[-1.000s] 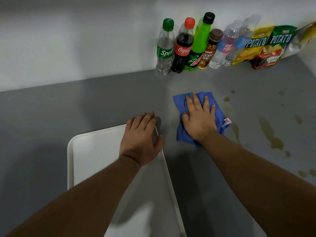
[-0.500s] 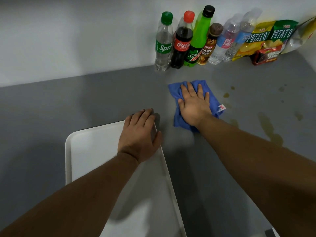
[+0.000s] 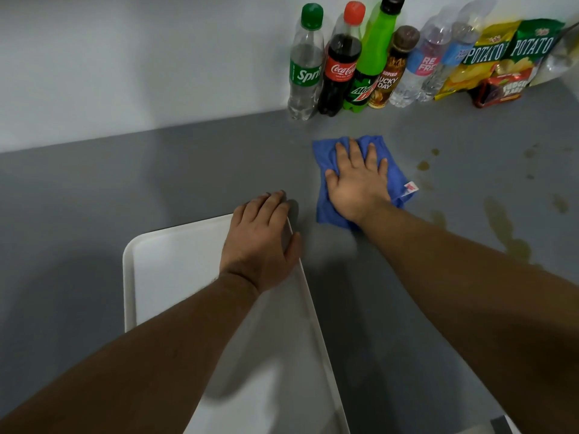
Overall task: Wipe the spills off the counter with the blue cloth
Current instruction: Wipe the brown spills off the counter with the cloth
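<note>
I am pressing my right hand (image 3: 357, 183), fingers spread flat, on the blue cloth (image 3: 326, 211) lying on the desk (image 3: 156, 183) left of the spills (image 3: 501, 220), my left hand (image 3: 260, 239) resting released on the tray (image 3: 175, 261), risking smearing the spills toward the bottles (image 3: 338, 64).

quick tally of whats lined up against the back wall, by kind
Bottles: 6, from the Sprite bottle to the blue-label water bottle
Chip bags: 2, the yellow chip bag and the green chip bag
Red snack pack: 1
Total: 9
</note>
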Available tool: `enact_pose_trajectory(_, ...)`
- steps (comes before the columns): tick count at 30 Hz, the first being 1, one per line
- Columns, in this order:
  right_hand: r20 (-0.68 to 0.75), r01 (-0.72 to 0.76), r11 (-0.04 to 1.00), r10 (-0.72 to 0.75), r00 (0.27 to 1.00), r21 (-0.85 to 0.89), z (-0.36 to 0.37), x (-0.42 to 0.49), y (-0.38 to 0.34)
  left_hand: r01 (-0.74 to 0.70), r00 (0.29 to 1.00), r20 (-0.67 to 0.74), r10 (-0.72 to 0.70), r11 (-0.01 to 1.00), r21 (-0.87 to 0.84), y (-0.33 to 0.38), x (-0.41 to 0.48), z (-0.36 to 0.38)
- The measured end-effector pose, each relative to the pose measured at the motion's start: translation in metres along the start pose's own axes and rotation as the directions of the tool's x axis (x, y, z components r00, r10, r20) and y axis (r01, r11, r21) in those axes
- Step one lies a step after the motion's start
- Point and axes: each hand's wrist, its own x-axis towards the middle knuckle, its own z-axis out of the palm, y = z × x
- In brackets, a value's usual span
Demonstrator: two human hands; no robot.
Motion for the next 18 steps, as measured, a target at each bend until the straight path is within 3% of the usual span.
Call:
enact_pose_trajectory(2,-0.023,0.030,1.000,-0.030,0.999,-0.008,0.007,-0.012,-0.020,-0.003,1.000,-0.009,0.003,1.000,0.001,0.000,0.000,0.000)
enact_pose_trajectory(4,-0.034,0.151,0.988,-0.152,0.988,-0.033,0.010,-0.033,-0.022,-0.010,1.000,-0.023,0.010,1.000,0.004,0.000,0.000,0.000)
enact_pose_trajectory(9,0.041,0.441,0.897,-0.440,0.897,-0.034,-0.002,-0.042,0.029,-0.009,1.000,-0.029,0.009,1.000,-0.011,-0.001,0.001,-0.001)
enact_pose_trajectory(11,0.013,0.400,0.916,-0.399,0.917,-0.030,-0.005,-0.033,0.039,-0.007,0.999,-0.033,0.006,1.000,-0.017,0.000,0.000,0.000)
enact_pose_trajectory(16,-0.040,0.047,0.999,-0.048,0.998,-0.019,0.003,-0.008,-0.004,-0.006,0.999,-0.036,0.005,1.000,-0.019,0.000,0.000,0.000)
enact_pose_trajectory(18,-0.047,0.022,0.999,-0.024,0.999,-0.035,0.009,-0.015,-0.022,-0.008,0.999,-0.036,0.008,1.000,-0.015,0.000,0.000,0.000)
